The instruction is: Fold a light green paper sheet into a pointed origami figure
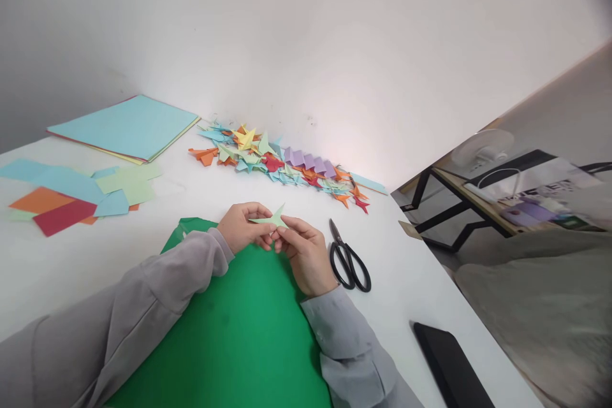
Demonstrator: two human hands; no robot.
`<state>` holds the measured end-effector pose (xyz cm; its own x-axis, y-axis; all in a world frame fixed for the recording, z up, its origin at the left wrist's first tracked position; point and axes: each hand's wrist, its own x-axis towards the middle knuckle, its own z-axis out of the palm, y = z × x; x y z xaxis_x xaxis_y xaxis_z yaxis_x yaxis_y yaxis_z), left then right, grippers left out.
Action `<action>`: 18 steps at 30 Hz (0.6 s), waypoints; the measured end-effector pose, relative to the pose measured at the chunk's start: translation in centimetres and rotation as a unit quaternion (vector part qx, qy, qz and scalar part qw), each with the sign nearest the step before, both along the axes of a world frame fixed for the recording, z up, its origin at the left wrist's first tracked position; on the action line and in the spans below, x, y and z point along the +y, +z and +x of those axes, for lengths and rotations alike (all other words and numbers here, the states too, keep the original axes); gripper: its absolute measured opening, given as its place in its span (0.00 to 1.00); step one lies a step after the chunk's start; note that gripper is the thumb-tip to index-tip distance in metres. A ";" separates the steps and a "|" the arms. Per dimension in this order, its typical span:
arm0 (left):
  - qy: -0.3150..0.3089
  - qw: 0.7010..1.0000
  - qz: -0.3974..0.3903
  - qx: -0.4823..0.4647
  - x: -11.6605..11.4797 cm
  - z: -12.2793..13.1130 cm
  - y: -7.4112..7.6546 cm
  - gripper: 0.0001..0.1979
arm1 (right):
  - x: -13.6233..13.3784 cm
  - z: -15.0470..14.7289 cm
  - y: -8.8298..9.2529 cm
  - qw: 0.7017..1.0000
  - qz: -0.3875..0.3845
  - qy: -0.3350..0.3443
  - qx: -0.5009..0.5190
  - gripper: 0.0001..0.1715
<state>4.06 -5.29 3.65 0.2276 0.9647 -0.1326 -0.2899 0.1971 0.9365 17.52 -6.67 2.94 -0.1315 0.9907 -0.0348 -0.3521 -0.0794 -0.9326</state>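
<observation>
Between my two hands is a small pale green folded paper figure point(276, 218) with pointed tips, one sticking up and one out to the left. My left hand point(245, 224) pinches it from the left side. From the right, my right hand point(306, 248) grips its other edge with thumb and fingers. The fingers cover its lower part. Both hands are above a green sheet point(239, 319) on the white table point(382, 248). Black-handled scissors point(348, 258) lie right of my right hand, blades pointing away.
Many colourful folded paper figures point(272, 162) are heaped along the wall. A stack of large coloured sheets point(129, 124) lies at the back left, with loose cut paper pieces point(64, 213) in front. A black phone-like slab point(452, 363) rests near the table's right edge.
</observation>
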 end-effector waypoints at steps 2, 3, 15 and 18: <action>0.000 1.000 0.005 -0.007 -0.1 0.1 0.0 0.10 | 0.0 -0.1 0.0 1.000 -0.006 -0.001 0.010 0.11; -0.001 1.000 0.006 -0.010 -0.1 0.1 0.0 0.10 | -0.1 -0.1 0.0 1.000 -0.009 -0.001 0.014 0.11; 0.031 0.999 -0.003 -0.036 0.2 0.1 -0.5 0.09 | -0.2 -0.4 -0.1 1.000 0.009 -0.007 0.013 0.09; 0.025 0.998 -0.016 -0.055 0.2 0.1 -0.6 0.10 | -0.3 -0.4 -0.1 1.000 0.016 -0.006 0.015 0.11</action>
